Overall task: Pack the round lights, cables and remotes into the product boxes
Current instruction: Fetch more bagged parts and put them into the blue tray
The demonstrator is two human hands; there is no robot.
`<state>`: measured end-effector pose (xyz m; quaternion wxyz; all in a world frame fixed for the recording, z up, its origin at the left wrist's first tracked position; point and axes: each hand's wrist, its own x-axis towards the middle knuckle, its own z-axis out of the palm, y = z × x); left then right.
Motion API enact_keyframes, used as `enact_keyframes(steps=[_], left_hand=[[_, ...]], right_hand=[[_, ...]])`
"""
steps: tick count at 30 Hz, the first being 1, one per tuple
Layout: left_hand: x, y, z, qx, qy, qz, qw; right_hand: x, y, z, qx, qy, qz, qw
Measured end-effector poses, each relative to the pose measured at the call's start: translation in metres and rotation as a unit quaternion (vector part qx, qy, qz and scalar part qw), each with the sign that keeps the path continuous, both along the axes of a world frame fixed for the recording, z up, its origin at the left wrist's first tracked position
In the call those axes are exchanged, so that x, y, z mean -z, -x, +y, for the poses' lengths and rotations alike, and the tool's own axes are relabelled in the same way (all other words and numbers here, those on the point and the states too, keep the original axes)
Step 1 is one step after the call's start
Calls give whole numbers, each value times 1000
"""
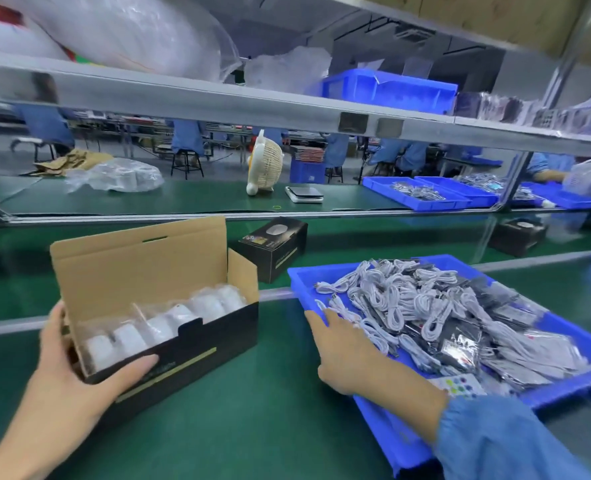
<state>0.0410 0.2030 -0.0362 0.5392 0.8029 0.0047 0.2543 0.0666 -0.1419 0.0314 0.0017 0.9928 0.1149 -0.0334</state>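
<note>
Black product box (190, 344) with raw cardboard lid up, on green worktop (245, 417), row of bagged white round lights (169, 323) inside. Left hand (79, 362) gripping its end, right hand (349, 355) flat, relaxed on cables (408, 299) in blue tray (391, 431). Gold side lettering too blurry.

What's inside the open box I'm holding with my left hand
The open box holds a row of white round lights in clear plastic wrap. Its front wall hides their lower parts and anything beneath; no cables or remotes show inside.
</note>
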Motion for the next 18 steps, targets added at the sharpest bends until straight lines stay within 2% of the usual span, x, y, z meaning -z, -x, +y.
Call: enact_keyframes(steps=[7,9,11,12,13,15,16,18], left_hand=[[-26,35,-33,72,14,-28,997],[-28,38,-41,89,18,-34,995],[-30,38,-49,102,24,-35,994],[-31,37,-54,115,28,-35,992],[-31,36,-58,124,31,-37,991],[-32,33,-70,144,35,-37,988],[-33,33,-77,153,37,-35,987],[-34,32,-90,173,38,-33,984]], right_hand=[[1,7,-64,-8,-16,-5,1000],[-7,8,-87,-6,-67,-61,996],[-20,5,-115,48,-154,-169,972],[-26,-1,-132,84,-154,-203,963],[-29,-6,-147,118,-105,-198,967],[-22,-19,-168,187,11,-128,974],[-14,-24,-174,211,30,-100,972],[0,-33,-180,237,-18,-90,967]])
